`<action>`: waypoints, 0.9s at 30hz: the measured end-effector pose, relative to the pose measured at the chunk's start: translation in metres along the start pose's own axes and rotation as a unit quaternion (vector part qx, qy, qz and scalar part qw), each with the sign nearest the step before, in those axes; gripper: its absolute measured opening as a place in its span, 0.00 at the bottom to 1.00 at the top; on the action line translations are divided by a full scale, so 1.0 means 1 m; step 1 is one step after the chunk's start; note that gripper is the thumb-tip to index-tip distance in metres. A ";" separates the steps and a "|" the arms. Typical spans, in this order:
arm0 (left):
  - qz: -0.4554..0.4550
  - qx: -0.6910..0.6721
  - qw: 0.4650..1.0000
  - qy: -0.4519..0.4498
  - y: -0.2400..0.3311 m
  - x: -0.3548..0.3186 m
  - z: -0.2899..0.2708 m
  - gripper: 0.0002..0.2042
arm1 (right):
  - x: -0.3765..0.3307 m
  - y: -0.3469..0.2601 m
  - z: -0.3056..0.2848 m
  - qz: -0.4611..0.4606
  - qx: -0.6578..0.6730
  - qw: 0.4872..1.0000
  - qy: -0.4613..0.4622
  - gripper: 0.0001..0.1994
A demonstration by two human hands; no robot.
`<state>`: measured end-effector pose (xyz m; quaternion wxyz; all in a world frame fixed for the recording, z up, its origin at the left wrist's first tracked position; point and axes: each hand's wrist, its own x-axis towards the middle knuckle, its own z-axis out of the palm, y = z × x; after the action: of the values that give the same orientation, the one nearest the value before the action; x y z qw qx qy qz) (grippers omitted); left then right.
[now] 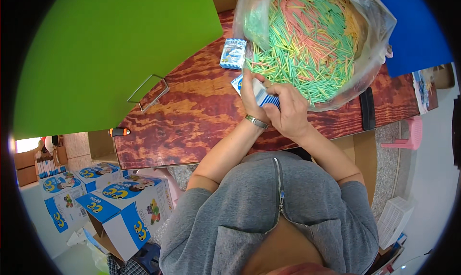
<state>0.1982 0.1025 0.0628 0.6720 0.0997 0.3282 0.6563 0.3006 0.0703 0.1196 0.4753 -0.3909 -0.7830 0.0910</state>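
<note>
A head-worn fisheye looks down from close above the table [192,107].

The tabletop [187,116] left of the left hand [250,96] gives free passage. A bulky bag [377,40] of sticks [309,44] bars the far right; a green panel [120,54] bounds the far left.

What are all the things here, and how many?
Sticks: many, green, pink and yellow, in the bag
Bag: one, clear, far side of table
Packets: at least two, blue-white, in hands and left of bag
Table: one, reddish, centre
Panel: one, green, upper left
Second panel: one, blue, upper right
Boxes: at least three, blue-white, lower left
Wire frame: one, silver, table's left
Tool: one, orange, table's left end
Bar: one, black, right of bag
Stool: probably one, pink, right
Basket: one, white, lower right
Wristband: one, silver, left wrist
Top: one, grey, worn
Left hand, right hand: two, bare, holding one packet
</note>
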 end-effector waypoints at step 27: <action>-0.044 -0.056 0.995 -0.072 0.049 0.008 -0.031 0.29 | 0.010 -0.019 0.004 0.093 0.167 0.979 -0.078 0.29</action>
<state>0.1392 0.1068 0.0641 0.7267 0.0945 0.2458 0.6345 0.2849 0.0653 0.1340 0.4610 -0.3686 -0.7517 0.2940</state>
